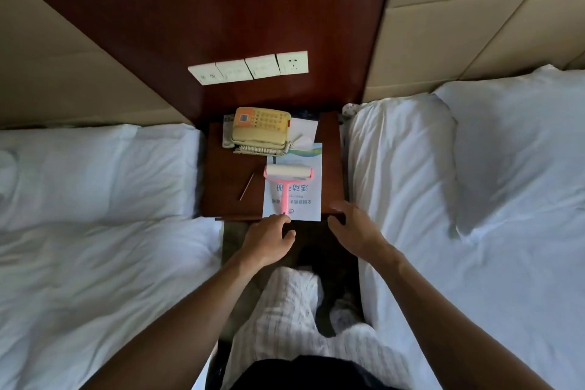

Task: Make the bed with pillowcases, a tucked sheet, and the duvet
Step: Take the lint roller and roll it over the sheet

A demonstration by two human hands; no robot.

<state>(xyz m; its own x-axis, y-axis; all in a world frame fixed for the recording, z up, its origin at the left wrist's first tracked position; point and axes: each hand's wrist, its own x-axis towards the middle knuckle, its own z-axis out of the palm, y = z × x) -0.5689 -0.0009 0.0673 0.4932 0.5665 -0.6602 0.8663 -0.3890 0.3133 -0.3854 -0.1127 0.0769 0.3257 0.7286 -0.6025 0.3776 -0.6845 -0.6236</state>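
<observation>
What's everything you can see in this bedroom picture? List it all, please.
beds: two, white, either side of nightstand
pillows: three seen, white, one left bed, two right
nightstand: one, dark wood, between beds
phone: one, cream and orange, nightstand back
leaflet: one, white-blue, nightstand front
lint roller: one, pink and white, on leaflet
stick: one, thin, dark, left of leaflet
switch panel: one, white, wall above
left hand: one, at roller handle's end
right hand: one, at nightstand's front corner
</observation>
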